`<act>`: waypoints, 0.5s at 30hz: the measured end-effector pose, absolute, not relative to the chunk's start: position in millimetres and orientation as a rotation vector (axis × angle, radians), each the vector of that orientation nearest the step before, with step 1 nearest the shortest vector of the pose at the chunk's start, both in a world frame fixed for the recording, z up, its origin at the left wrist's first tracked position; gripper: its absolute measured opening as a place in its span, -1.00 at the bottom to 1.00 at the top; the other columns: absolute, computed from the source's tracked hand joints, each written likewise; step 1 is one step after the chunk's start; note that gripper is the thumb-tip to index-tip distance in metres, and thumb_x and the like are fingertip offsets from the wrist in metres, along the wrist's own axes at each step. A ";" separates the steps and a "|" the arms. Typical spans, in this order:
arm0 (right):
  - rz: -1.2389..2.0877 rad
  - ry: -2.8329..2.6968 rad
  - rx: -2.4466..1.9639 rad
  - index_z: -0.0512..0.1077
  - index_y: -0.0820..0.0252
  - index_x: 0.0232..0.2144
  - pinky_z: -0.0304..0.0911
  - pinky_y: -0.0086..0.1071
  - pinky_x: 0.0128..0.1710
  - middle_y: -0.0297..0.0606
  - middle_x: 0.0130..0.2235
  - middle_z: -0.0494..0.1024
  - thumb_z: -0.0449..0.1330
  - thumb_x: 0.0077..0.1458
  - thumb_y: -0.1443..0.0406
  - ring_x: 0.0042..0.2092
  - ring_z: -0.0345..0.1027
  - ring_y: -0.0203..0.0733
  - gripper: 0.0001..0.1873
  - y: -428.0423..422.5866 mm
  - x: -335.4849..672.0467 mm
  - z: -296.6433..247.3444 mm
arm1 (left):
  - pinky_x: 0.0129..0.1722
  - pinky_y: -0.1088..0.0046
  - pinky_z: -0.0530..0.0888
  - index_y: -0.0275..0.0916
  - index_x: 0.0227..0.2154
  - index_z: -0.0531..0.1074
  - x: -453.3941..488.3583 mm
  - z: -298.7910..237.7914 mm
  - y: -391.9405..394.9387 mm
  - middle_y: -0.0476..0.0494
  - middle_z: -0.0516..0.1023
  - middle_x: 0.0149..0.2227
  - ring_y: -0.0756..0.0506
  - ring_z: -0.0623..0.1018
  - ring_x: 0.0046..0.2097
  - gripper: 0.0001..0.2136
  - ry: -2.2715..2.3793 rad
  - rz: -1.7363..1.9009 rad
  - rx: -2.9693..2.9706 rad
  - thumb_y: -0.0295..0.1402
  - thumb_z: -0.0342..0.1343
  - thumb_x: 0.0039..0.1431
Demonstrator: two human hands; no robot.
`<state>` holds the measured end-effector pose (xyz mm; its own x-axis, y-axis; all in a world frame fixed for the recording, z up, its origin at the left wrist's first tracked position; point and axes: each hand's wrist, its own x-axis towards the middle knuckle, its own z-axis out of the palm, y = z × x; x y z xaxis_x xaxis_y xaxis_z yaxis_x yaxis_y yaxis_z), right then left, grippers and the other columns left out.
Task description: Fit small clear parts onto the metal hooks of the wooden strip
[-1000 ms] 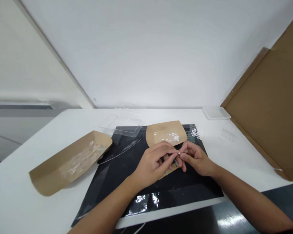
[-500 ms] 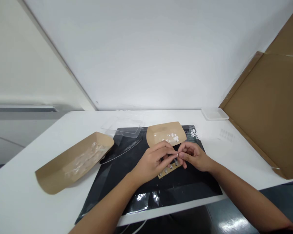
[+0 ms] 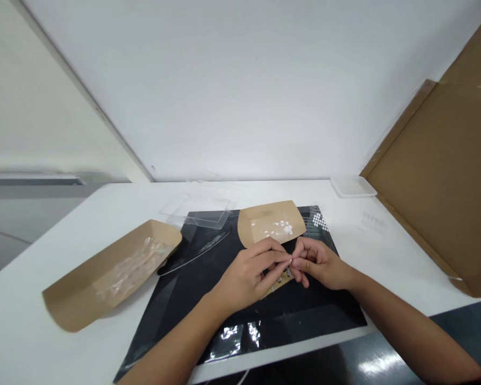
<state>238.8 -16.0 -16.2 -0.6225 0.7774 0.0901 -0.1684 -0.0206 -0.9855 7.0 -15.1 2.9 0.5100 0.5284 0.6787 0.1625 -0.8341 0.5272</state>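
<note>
My left hand point(image 3: 253, 271) and my right hand point(image 3: 319, 263) meet fingertip to fingertip over a black mat point(image 3: 304, 315). Between the pinched fingertips is a tiny white piece point(image 3: 291, 260), too small to name; both hands seem to grip it. Beneath the fingers lies a small tan strip point(image 3: 278, 286) carrying several shiny metal bits, largely covered by my left hand. Just behind the hands, a brown paper tray point(image 3: 246, 222) holds several small white pieces point(image 3: 282, 227).
To the left stands a longer brown paper tray point(image 3: 70, 299) with clear plastic packets point(image 3: 138, 262). A clear plastic sheet point(image 3: 208, 216) lies at the back. White round dots point(image 3: 321, 221) sit near the mat's corner. A plastic lid point(image 3: 355, 187) and a cardboard box point(image 3: 433, 187) are at right.
The view has shifted slightly, and the left tray appears farther left. My hands keep their pinch on the tiny piece, and my left hand covers more of the strip.
</note>
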 end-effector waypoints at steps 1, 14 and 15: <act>1.722 -1.545 -0.666 0.34 0.18 -0.24 0.31 -0.54 -0.46 -0.39 -0.41 0.60 0.30 0.37 0.17 -0.51 0.45 -0.41 -0.74 -16.5 237.5 -16.5 | -0.22 0.45 0.64 -0.28 -0.07 0.57 7.1 2.2 -15.0 -0.22 0.60 -0.18 -0.06 0.64 -0.19 -0.86 0.587 1.261 2.358 -0.53 0.19 0.38; 1.659 -1.510 -0.654 0.26 0.12 -0.04 0.51 -0.41 -0.30 -0.25 -0.29 0.72 0.25 0.42 0.11 -0.37 0.63 -0.28 -0.71 -22.4 230.3 -15.0 | -0.51 0.65 0.55 -0.23 -0.14 0.65 12.4 -7.1 -15.5 -0.15 0.60 -0.19 0.09 0.59 -0.46 -0.88 0.794 1.230 2.049 -0.39 0.21 0.40; 1.649 -1.520 -0.655 0.26 0.12 -0.04 0.52 -0.40 -0.28 -0.24 -0.27 0.73 0.24 0.42 0.12 -0.36 0.64 -0.27 -0.71 -22.2 230.7 -15.4 | -0.53 0.65 0.54 -0.24 -0.15 0.65 13.2 -7.8 -15.7 -0.15 0.61 -0.20 0.08 0.59 -0.46 -0.88 0.814 1.220 2.024 -0.37 0.22 0.40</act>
